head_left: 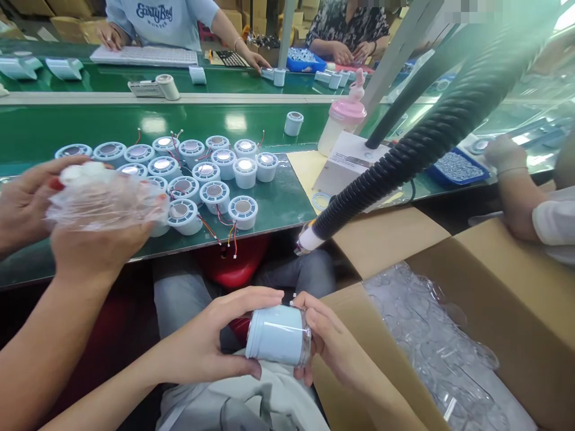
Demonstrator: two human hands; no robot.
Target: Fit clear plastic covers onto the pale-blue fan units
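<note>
Above my lap, a light-blue cylindrical housing (276, 335) with a clear plastic cover over its right end lies sideways between my hands. My left hand (220, 341) grips its left end, thumb below and fingers over the top. Wrapped around the clear end is my right hand (332, 338). On the green bench in front of me stand several round light-blue motor units (215, 194) with metallic tops, some trailing thin coloured wires.
At left, a co-worker's hands (90, 251) hold a crinkled clear plastic bag (108, 200). A black ribbed hose (404, 146) slants down from upper right. An open cardboard box (507, 281) of clear plastic covers (431, 341) stands at my right. A pink-lidded bottle (344, 123) is on the bench.
</note>
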